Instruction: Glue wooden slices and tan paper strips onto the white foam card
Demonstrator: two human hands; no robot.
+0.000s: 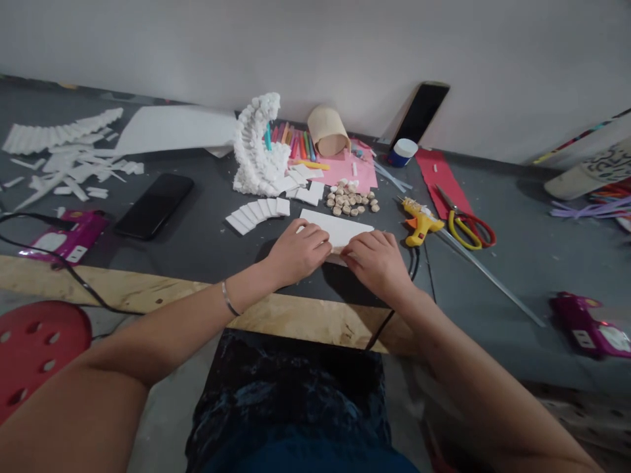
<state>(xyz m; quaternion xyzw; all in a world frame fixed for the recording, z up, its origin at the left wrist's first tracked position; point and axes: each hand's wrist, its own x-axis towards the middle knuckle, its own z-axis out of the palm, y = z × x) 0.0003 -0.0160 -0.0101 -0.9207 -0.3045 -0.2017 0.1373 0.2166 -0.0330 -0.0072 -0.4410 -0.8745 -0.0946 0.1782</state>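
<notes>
My left hand (302, 251) and my right hand (378, 264) grip a white rectangular board (335, 229) near the table's front edge. The fingers of both hands are curled over its near side, with the fingertips close together. Under those fingertips a narrow pale edge shows, but I cannot make out what it is. Just beyond the board lie a heap of small round wooden discs (345, 199) and a row of small white tiles (256, 214). To the right of my right hand rests a yellow glue gun (421, 225).
Behind stand a curved white bumpy structure (256, 148), a beige cup (329, 131) on its side and a small jar (403, 152). A black phone (155, 205) and white strips (73, 164) lie left. Scissors (466, 226) and a clear glue stick (497, 282) lie right.
</notes>
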